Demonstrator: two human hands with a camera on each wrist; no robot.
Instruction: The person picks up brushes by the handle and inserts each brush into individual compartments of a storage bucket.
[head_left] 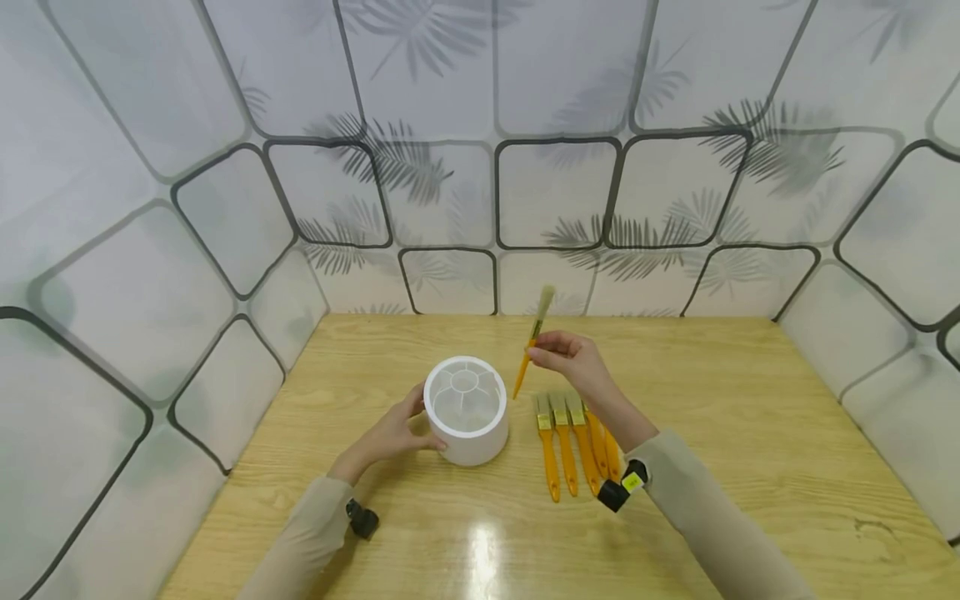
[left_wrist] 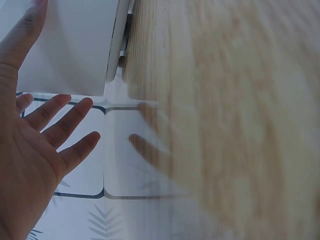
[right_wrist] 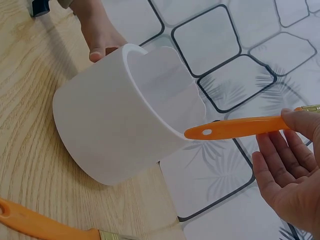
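Observation:
A white round container with a divided insert inside its rim stands on the wooden table. My left hand holds its left side, thumb at the front and fingers behind; the left wrist view shows that hand with fingers spread beside the white wall. To the container's right, my right hand pinches an orange-handled brush, bristles up and handle end down. In the right wrist view the brush handle overlaps the container's rim, held by my right hand; whether they touch I cannot tell.
Several orange-handled brushes lie side by side on the table, right of the container and partly under my right forearm. Patterned white fabric rises behind the table and at both sides.

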